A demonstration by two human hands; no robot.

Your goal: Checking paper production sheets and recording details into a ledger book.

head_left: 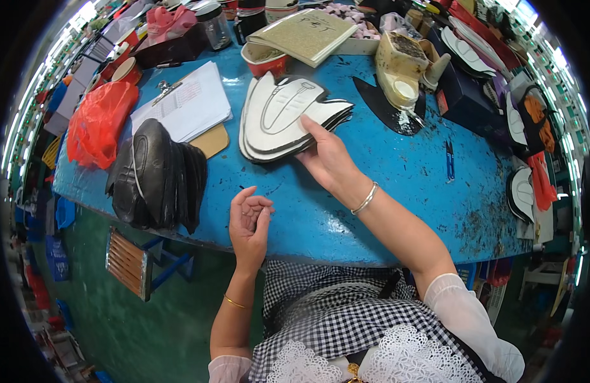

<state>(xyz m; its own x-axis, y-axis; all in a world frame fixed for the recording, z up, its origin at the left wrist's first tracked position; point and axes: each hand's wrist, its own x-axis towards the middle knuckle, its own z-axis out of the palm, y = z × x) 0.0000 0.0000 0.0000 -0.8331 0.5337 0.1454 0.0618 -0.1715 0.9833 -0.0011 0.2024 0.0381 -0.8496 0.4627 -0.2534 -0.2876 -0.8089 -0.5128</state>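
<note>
The fingers of your right grip [332, 161] lay mostly hidden beneath the stack of white pieces [285, 115], whose layers were uncountable. Print on the clipped sheets [191, 105] was too small to read. The notebook [298, 38] covered part of the red bowl [268, 66]. The view's upper edge cropped a paper cup [281, 13]; its lower edge, your left sleeve [229, 369].

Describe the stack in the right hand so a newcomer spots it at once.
Find the blue table, then the right hand over it. That hand grips the white-topped stack of curved pieces. Its white top with a looped outline sets it apart from the black stack at left.
</note>
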